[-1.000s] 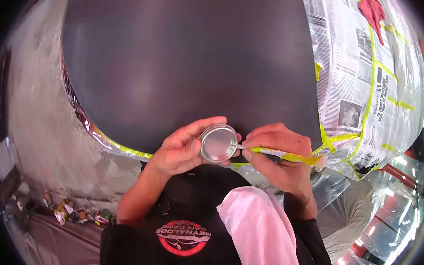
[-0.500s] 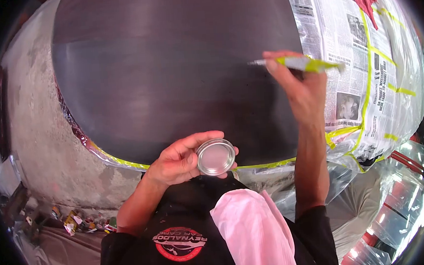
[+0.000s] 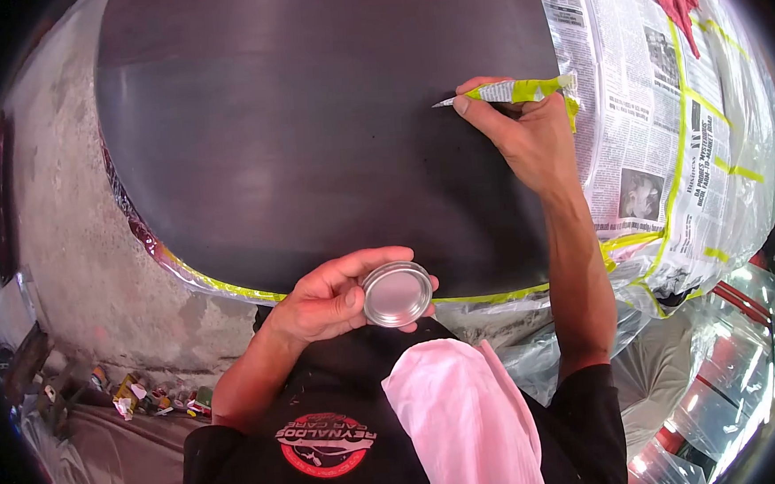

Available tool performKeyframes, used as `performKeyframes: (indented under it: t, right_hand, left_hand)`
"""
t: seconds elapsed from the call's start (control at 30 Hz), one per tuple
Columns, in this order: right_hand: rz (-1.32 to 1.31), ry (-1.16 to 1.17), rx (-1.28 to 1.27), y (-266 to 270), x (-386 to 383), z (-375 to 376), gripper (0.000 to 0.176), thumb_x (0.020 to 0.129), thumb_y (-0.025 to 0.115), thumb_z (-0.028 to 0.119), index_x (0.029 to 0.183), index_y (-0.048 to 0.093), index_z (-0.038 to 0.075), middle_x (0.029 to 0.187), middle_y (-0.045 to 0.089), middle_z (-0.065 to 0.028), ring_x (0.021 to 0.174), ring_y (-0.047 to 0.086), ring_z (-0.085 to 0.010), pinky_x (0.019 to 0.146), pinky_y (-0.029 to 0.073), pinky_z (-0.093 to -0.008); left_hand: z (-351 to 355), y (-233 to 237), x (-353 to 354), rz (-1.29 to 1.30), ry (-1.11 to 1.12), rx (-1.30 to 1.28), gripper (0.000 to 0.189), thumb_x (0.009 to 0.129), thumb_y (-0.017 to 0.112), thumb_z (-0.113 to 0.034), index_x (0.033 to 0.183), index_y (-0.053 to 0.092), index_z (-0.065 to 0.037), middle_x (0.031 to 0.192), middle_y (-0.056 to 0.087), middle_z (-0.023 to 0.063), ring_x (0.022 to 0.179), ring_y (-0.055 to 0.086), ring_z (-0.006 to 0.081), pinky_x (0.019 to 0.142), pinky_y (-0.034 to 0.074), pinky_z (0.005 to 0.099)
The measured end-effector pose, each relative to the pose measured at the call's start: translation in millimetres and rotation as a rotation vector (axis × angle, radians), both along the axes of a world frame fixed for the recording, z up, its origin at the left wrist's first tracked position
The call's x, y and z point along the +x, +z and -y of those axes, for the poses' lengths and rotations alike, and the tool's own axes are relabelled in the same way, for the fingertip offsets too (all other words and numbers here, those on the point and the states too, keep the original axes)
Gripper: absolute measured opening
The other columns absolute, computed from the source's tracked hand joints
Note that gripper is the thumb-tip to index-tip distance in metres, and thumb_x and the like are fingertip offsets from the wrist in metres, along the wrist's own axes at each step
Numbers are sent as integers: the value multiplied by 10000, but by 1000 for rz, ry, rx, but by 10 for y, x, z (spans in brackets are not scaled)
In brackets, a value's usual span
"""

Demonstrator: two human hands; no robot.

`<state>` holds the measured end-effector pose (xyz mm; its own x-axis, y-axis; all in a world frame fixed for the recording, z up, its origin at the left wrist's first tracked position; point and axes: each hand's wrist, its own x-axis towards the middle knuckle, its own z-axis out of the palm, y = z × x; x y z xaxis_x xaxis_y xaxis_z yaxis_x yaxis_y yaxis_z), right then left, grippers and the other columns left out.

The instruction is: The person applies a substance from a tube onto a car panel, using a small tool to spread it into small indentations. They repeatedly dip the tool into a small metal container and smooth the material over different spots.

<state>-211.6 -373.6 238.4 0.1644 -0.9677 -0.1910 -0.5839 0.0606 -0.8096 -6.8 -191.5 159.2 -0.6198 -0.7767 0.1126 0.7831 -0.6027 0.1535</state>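
My left hand [image 3: 327, 299] is closed around a small round container [image 3: 398, 295] with a shiny rim, seen from above with a pale inside. It is held over the near edge of a dark, smooth, matte panel [image 3: 302, 158]. Above the panel's right side, my right hand [image 3: 528, 145] pinches a slim pointed tool [image 3: 533, 89], its handle wrapped in printed paper and yellow tape. The tool's narrow tip points left, close over the dark surface. A few tiny dark specks show on the panel near it.
Newspaper [image 3: 614, 104] and clear plastic, fixed with yellow tape [image 3: 676, 167], cover the area right of the panel. A red cloth [image 3: 675, 3] lies on top. Bare grey surface [image 3: 58, 218] borders the left. A pink cloth [image 3: 464, 406] hangs at my chest. Small scraps [image 3: 140, 397] sit lower left.
My right hand has moved slightly left and up with the pointed tool, whose tip now sits farther left. My left hand keeps the container in nearly the same place.
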Motion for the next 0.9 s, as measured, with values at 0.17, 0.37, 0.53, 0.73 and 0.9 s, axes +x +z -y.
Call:
performKeyframes:
  t: [0.17, 0.37, 0.53, 0.73, 0.9]
  right_hand:
    - [21, 23, -62, -87, -31, -3, 224, 796, 751, 221, 937, 740, 47, 585, 554, 33, 533, 480, -46, 499, 386, -245]
    - [-8, 21, -70, -88, -14, 6, 246, 792, 751, 242, 938, 740, 45, 590, 560, 29, 542, 485, -49, 510, 396, -246]
    - [-34, 2, -40, -36, 26, -8, 245, 790, 749, 242, 930, 741, 42, 591, 563, 28, 544, 487, -50, 512, 398, -247]
    - [-28, 15, -62, -62, 23, -3, 239, 790, 742, 235, 933, 739, 44, 595, 567, 20, 549, 492, -48, 514, 401, -248]
    - [71, -27, 11, 6, 24, 3, 119, 808, 738, 50, 915, 722, 1, 761, 642, 27, 673, 543, -25, 597, 407, -180]
  left_hand:
    - [-18, -14, 17, 0, 4, -4, 560, 1001, 460, -179, 1482, 231, -6, 1429, 380, 273, 1266, 480, 398, 1003, 458, 469]
    - [-20, -18, 28, -3, 7, 4, 556, 1001, 457, -174, 1483, 233, -8, 1429, 384, 267, 1265, 482, 393, 1000, 459, 468]
    - [-4, -24, 34, -8, 9, 2, 559, 1000, 462, -174, 1482, 234, -7, 1425, 390, 266, 1259, 489, 387, 997, 462, 465]
    - [0, -25, 43, 1, 3, 15, 560, 1000, 464, -173, 1482, 235, -6, 1426, 390, 263, 1254, 496, 379, 996, 463, 462]
    - [-11, -28, 37, -2, 5, 21, 558, 1000, 469, -180, 1479, 244, -5, 1419, 399, 261, 1248, 501, 371, 995, 464, 461]
